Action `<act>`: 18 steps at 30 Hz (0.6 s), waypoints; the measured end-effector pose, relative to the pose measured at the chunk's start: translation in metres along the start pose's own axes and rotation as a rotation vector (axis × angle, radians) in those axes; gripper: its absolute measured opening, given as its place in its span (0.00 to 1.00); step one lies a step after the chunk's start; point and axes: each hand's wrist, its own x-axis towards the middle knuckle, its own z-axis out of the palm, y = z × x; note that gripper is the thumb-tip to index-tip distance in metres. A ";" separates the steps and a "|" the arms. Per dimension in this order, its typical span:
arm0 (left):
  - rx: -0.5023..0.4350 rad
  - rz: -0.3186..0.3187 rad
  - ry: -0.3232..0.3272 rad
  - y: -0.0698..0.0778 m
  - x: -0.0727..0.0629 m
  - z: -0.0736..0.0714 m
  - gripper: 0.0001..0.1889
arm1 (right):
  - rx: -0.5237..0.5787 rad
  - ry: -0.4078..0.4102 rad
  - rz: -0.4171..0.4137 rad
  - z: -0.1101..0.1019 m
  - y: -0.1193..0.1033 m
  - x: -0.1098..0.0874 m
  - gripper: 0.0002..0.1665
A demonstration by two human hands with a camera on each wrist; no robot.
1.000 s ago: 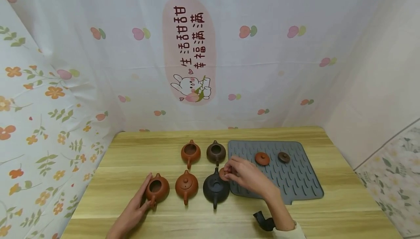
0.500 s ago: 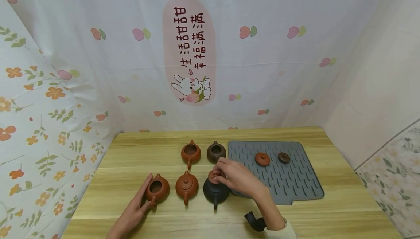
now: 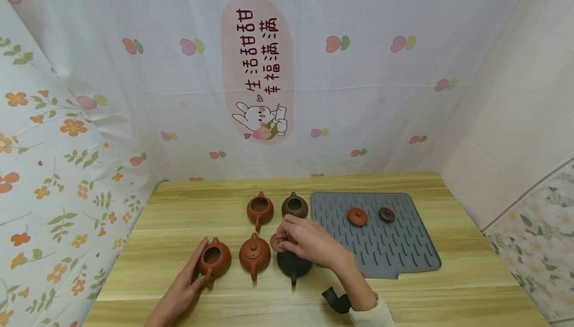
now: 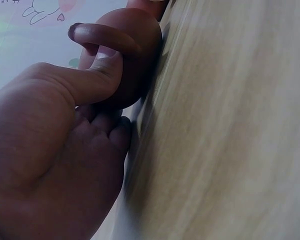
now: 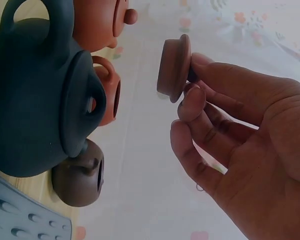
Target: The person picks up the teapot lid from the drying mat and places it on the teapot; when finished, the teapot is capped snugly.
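Observation:
My left hand (image 3: 186, 278) holds an open reddish-brown teapot (image 3: 219, 263) on the table, fingers along its left side and thumb at its handle (image 4: 107, 37). Between thumb and fingertips, my right hand (image 3: 311, 240) pinches a round reddish-brown lid (image 5: 173, 67) by its knob. That lid is in the air, its rim tilted toward the left in the right wrist view. Beneath the right hand stands a black teapot (image 3: 293, 268) with its lid on. Left of it is a lidded orange-brown teapot (image 3: 254, 259) between the two hands.
Behind stand two lidless teapots, one orange-brown (image 3: 265, 215) and one dark brown (image 3: 300, 212). On the right, a grey ridged mat (image 3: 381, 252) bears an orange lid (image 3: 357, 217) and a dark brown lid (image 3: 386, 215). A black curved piece (image 3: 337, 301) sits by the right wrist.
My right hand has carried the lid leftward, from the mat's left edge across the black teapot toward the lidded orange-brown one. The left hand and its teapot have stayed put.

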 end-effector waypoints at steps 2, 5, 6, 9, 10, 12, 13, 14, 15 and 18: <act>0.016 0.010 0.000 -0.002 -0.001 0.000 0.47 | -0.022 -0.004 -0.007 0.002 -0.002 0.003 0.06; 0.019 0.012 0.005 -0.002 -0.002 -0.001 0.47 | -0.044 -0.009 -0.041 0.005 -0.007 0.008 0.06; 0.025 0.017 0.008 -0.002 -0.002 -0.001 0.47 | -0.051 -0.013 -0.054 0.006 -0.008 0.010 0.06; 0.013 0.018 0.011 -0.001 -0.002 -0.002 0.46 | -0.063 -0.016 -0.085 0.009 -0.012 0.015 0.06; 0.012 0.020 0.009 0.000 -0.001 -0.002 0.46 | -0.071 -0.016 -0.088 0.010 -0.013 0.015 0.05; 0.009 0.024 0.008 0.000 0.000 -0.001 0.46 | -0.077 -0.017 -0.090 0.011 -0.014 0.017 0.05; 0.001 0.020 0.006 0.001 0.000 -0.001 0.46 | -0.081 -0.017 -0.091 0.011 -0.015 0.017 0.05; -0.003 0.018 0.006 0.001 0.000 -0.001 0.46 | -0.083 -0.018 -0.090 0.011 -0.015 0.018 0.05; -0.005 0.016 0.004 0.001 0.000 -0.001 0.46 | -0.085 -0.018 -0.088 0.011 -0.015 0.018 0.05; -0.010 0.011 0.005 0.000 0.000 -0.001 0.46 | -0.092 -0.010 -0.093 0.013 -0.018 0.021 0.06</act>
